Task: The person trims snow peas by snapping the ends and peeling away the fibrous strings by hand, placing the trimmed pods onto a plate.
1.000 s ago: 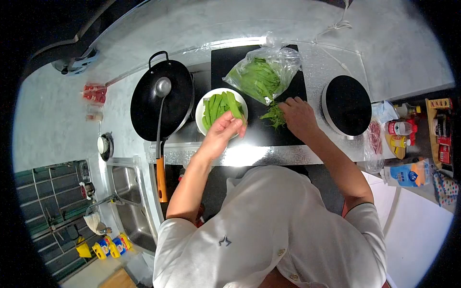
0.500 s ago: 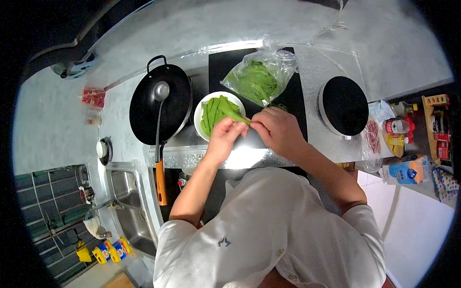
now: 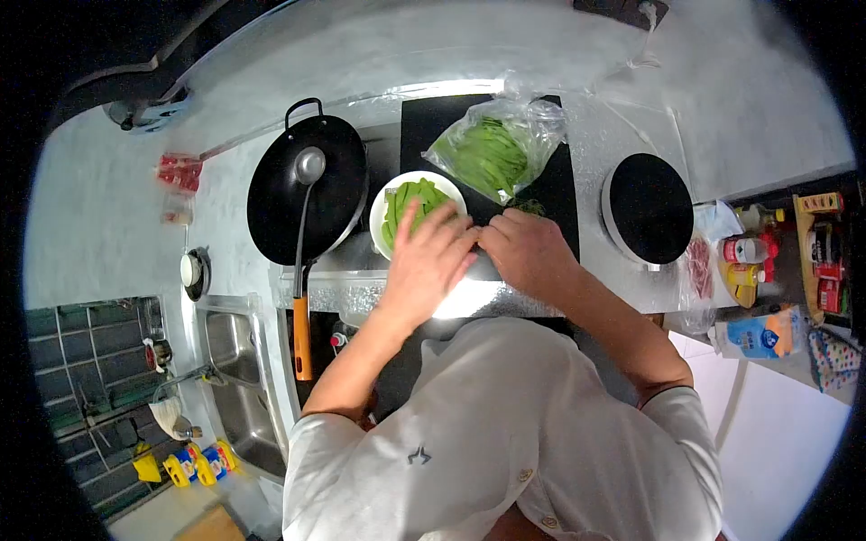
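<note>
My left hand [image 3: 426, 267] is open, its fingers spread over the near right side of a white bowl [image 3: 376, 231]. Flat green pea pods [image 3: 410, 200] lie in that bowl, partly covered by my fingers. Close beside it, my right hand [image 3: 528, 252] is closed with the fingers curled together; whatever they pinch is hidden. Behind the hands, a clear plastic bag [image 3: 539, 122] full of more green pods lies on a black board [image 3: 419, 122]. A small heap of dark green trimmings [image 3: 528, 206] shows just past my right knuckles.
On the left sits a black wok [image 3: 271, 203] with a metal ladle [image 3: 309, 167] lying in it. A round black-topped pan or lid [image 3: 648, 207] is at the right. Sauce bottles [image 3: 744, 250] and packets crowd the far right, and a sink [image 3: 236, 347] is at lower left.
My left hand has let go of the pod it held and opened over the bowl. My right hand stays near the same place, fingers still closed. The camera view has shifted slightly.
</note>
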Motion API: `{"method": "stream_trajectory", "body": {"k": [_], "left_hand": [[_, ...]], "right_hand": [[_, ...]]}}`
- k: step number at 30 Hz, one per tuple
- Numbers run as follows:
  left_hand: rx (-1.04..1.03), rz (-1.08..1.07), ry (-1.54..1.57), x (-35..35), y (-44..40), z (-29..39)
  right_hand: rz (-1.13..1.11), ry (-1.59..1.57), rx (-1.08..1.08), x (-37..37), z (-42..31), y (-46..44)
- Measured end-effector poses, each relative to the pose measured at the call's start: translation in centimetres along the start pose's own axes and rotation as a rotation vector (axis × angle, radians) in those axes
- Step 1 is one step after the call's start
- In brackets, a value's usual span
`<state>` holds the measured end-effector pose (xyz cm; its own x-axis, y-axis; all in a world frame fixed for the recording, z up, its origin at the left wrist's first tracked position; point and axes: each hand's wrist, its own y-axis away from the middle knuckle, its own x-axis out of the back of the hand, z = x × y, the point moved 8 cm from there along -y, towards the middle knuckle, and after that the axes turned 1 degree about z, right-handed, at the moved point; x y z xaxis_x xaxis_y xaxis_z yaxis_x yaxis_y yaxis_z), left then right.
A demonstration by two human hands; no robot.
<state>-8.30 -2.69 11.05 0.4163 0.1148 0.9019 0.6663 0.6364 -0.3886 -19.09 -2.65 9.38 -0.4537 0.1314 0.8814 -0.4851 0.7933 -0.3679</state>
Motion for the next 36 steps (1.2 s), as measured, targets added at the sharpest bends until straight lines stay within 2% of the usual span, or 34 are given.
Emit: {"method": "stream_trajectory", "body": {"k": [1,3,4,5,7,8,10,11,14,15,17,18,20,25,27,28,29,30,31,32,34,36], "left_hand": [[0.001,0.005,-0.002,-0.1,0.1,-0.1],[0.086,-0.052,0.181,-1.7,0.7,-0.9],[0.049,0.09,0.249,-1.2,0.5,-0.8],[0.049,0.089,0.252,-1.4,0.7,-0.6],[0.281,0.038,0.508,-2.2,1.3,-1.7],[0.279,0.035,0.508,-2.1,1.3,-1.2],[0.584,0.048,0.841,-3.3,1.9,-2.1],[0.585,0.046,0.841,-3.5,1.7,-1.9],[0.693,0.285,1.357,-4.0,1.8,-3.7],[0.696,0.285,1.355,-4.2,1.8,-4.5],[0.899,0.453,1.481,-5.1,3.1,-7.1],[0.927,0.511,1.525,-5.3,3.7,-8.3],[0.983,0.605,1.622,-5.1,4.6,-10.2],[0.989,0.543,1.413,-5.4,6.1,-12.3],[0.753,0.363,0.883,-4.9,5.9,-12.4],[0.847,0.287,0.718,-5.5,6.7,-12.7],[0.583,0.318,0.463,-4.7,5.9,-11.8],[0.504,0.242,0.3,-4.5,5.3,-10.8],[0.423,0.167,0.139,-4.5,4.8,-9.6],[0.423,0.166,0.143,-4.9,5.0,-9.5],[0.341,-0.008,-0.004,-6.8,5.3,-9.1],[0.309,-0.02,-0.017,-7.2,5.7,-8.6]], "right_hand": [[-0.033,-0.023,-0.004,-0.4,0.1,0.0],[-0.064,-0.044,-0.013,-0.5,0.2,0.2],[-0.024,-0.124,-0.034,0.0,0.3,0.3],[0.015,-0.206,-0.055,0.3,0.4,0.5],[0.096,-0.314,-0.09,0.3,0.8,0.8],[0.179,-0.422,-0.126,0.7,1.2,1.0],[0.218,-0.512,-0.191,0.9,1.3,1.1],[0.254,-0.606,-0.256,1.1,1.6,1.2],[0.168,-0.539,-0.31,0.9,1.8,1.3],[0.168,-0.543,-0.309,0.8,2.0,1.6],[0.102,-0.41,-0.283,0.2,2.5,2.6],[0.101,-0.411,-0.28,0.0,3.1,3.3],[0.024,-0.284,-0.383,-1.6,5.1,5.1],[0.077,-0.092,-0.412,-5.7,9.7,7.3],[0.078,-0.027,-0.414,-5.9,10.6,7.2],[0.004,0.04,-0.429,-6.4,11.1,7.2],[-0.071,0.105,-0.442,-7.0,11.6,7.1],[-0.071,0.106,-0.445,-7.3,11.8,6.7],[0.079,0.025,-0.436,-6.6,11.8,6.0],[0.227,-0.056,-0.425,-6.0,11.8,5.4],[0.175,-0.034,-0.439,-7.2,12.3,3.7],[0.129,-0.012,-0.457,-8.4,12.9,2.2]]}}
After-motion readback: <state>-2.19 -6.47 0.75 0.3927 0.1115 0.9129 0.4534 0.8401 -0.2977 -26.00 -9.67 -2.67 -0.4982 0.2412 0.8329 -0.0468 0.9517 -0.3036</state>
